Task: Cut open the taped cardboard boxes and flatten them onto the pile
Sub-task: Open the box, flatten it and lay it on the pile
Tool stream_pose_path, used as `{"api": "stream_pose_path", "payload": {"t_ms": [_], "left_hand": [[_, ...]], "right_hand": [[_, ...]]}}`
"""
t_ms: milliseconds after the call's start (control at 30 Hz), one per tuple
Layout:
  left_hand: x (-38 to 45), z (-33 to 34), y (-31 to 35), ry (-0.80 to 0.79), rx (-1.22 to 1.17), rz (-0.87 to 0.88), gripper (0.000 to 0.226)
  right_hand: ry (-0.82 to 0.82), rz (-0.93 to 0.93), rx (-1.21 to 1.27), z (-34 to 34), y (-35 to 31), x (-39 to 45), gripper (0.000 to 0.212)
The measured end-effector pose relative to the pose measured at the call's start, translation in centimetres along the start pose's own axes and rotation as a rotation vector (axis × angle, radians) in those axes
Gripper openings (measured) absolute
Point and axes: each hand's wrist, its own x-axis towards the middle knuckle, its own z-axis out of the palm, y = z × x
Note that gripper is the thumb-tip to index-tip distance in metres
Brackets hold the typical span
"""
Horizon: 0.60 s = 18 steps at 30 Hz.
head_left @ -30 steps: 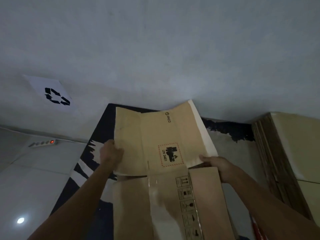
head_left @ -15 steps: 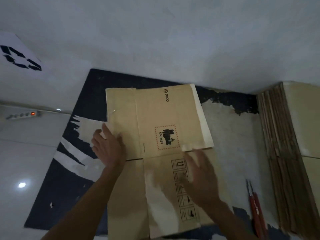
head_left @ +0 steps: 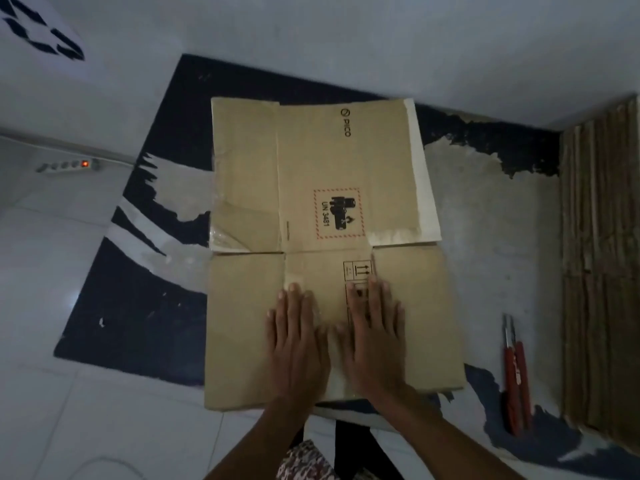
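Both hands had come off the box edges of a second earlier and now lay flat, side by side, on the near half of the flattened cardboard box [head_left: 329, 244], which had dropped from its lifted tilt to lie spread on the dark mat [head_left: 138, 323] in the middle of the frame.

At far left sat a power strip [head_left: 67, 165] with a red light on the white tile floor [head_left: 52, 393], and a recycling sign [head_left: 41, 36] showed in the upper left corner.

The box looked light and fairly stiff, though creased panels like these probably sprang back at the folds, and the glossy tape strip on it likely felt slick. I judged its outer side edges the best places to take hold for sliding or lifting it, since the flat faces offered no purchase.

The left hand [head_left: 298, 344] was spread open, fingers straight and pointing away from the person, palm pressing the cardboard and gripping nothing. The right hand [head_left: 375, 337] lay just beside it in the same open, pressing pose, its fingers partly covering the printed handling symbols.

Further right, two red-handled cutters [head_left: 516, 372] lay on the mat, well apart from the box. A stack of flattened cardboard [head_left: 602, 258] filled the right edge of the frame.
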Motion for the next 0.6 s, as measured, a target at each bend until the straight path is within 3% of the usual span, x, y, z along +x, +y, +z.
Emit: {"api": "stream_pose_path", "payload": {"t_ms": [267, 433, 600], "left_hand": [[-0.7, 1.4, 1.0, 0.045, 0.160, -0.070, 0.060], [-0.9, 1.6, 1.3, 0.063, 0.142, -0.103, 0.059], [-0.9, 1.6, 1.1, 0.120, 0.127, -0.116, 0.056]], "right_hand": [[0.076, -0.066, -0.077, 1.8, 0.5, -1.8, 0.063], [0.163, -0.109, -0.117, 0.9, 1.7, 0.6, 0.045], [0.207, -0.116, -0.077, 1.0, 1.4, 0.8, 0.042]]}}
